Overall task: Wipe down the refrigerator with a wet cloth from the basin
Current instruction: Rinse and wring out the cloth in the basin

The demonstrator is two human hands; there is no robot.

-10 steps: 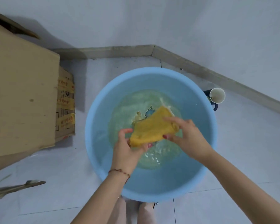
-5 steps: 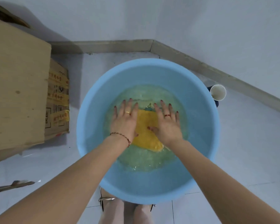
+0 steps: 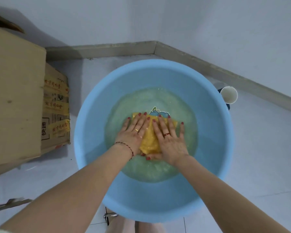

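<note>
A round light-blue basin [image 3: 97,105] stands on the tiled floor with shallow water in its bottom. A yellow cloth [image 3: 149,140] lies under the water in the middle. My left hand [image 3: 133,133] presses flat on the cloth's left part, fingers straight and spread. My right hand [image 3: 170,137] presses flat on its right part, fingers straight, thumb lying along the cloth's near edge. Only a strip of cloth shows between and beyond my hands. No refrigerator is in view.
A cardboard box [image 3: 15,98] stands left of the basin, a taped carton [image 3: 56,106] against it. A white paper cup [image 3: 228,95] sits at the basin's right rim. The room's corner with its baseboard [image 3: 154,46] is close behind. A metal object [image 3: 8,204] lies bottom left.
One second ago both hands held the cloth above the water. They then lowered it into the basin and flattened on it, and now they press it slightly further out with fingers spread.
</note>
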